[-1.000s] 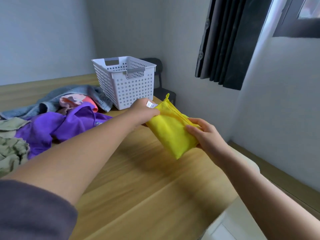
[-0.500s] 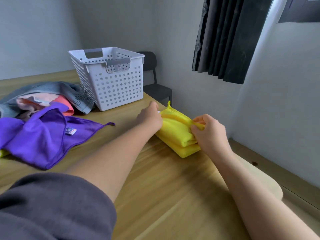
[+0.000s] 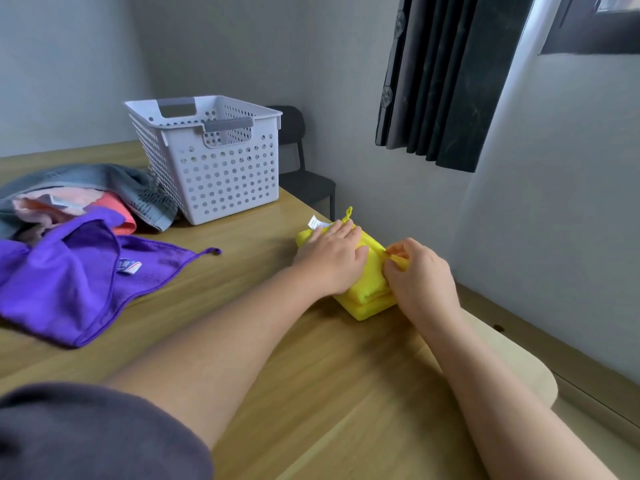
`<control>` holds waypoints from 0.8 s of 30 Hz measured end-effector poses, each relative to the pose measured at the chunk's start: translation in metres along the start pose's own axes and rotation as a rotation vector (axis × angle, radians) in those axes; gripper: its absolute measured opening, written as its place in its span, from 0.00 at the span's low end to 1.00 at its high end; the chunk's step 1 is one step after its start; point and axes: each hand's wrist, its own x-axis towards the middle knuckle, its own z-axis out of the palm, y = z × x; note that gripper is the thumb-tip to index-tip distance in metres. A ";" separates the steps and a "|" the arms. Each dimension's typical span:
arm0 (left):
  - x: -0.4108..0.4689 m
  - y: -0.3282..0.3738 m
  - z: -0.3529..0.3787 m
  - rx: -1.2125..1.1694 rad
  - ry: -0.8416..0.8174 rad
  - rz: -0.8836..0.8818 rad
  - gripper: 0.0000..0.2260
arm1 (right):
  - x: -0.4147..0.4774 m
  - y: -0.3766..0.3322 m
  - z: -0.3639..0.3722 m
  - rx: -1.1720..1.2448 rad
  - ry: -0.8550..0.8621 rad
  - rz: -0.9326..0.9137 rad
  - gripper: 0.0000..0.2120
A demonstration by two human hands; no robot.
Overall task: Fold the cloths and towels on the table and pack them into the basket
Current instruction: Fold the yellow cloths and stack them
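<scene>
The yellow cloth (image 3: 367,296) lies folded into a thick little bundle on the worktop (image 3: 346,393), near its right edge and well apart from the basket (image 3: 225,174). My left hand (image 3: 332,258) lies flat on top of it, fingers straight and together, pressing the layers down. My right hand (image 3: 420,278) is at the bundle's right side, fingers curled, pinching a bit of the yellow fabric between thumb and fingertips. A white tag (image 3: 316,223) sticks out from under my left fingertips at the far end, and a small yellow loop (image 3: 348,213) stands up just beside it.

The basket is white and perforated with grey handles, upright at the far side of the worktop; I cannot tell what is inside it. Against its left wall lies a heap: a grey cloth (image 3: 86,174) at the back touching the basket, and a pink cloth (image 3: 69,206) in front of that. A purple cloth (image 3: 69,282) lies spread out unfolded nearer to me on the left, one corner overlapping the pink one.

A dark chair (image 3: 304,181) stands behind the worktop, and a dark curtain (image 3: 443,81) hangs on the right wall. My grey sleeve (image 3: 86,438) fills the lower left corner.
</scene>
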 end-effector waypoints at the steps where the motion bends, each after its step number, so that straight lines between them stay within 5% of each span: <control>1: 0.002 -0.002 0.002 0.000 -0.056 -0.007 0.23 | -0.001 0.000 0.000 -0.008 0.001 0.015 0.12; 11: -0.003 0.012 0.002 0.047 -0.097 -0.214 0.25 | 0.002 0.005 0.000 0.047 0.007 -0.023 0.11; 18: -0.037 0.006 -0.019 -0.217 0.188 -0.259 0.26 | -0.004 0.006 -0.004 0.069 0.153 -0.175 0.17; 24: -0.136 -0.038 -0.038 -0.071 0.207 -0.203 0.26 | -0.060 -0.032 -0.001 0.011 0.233 -0.432 0.24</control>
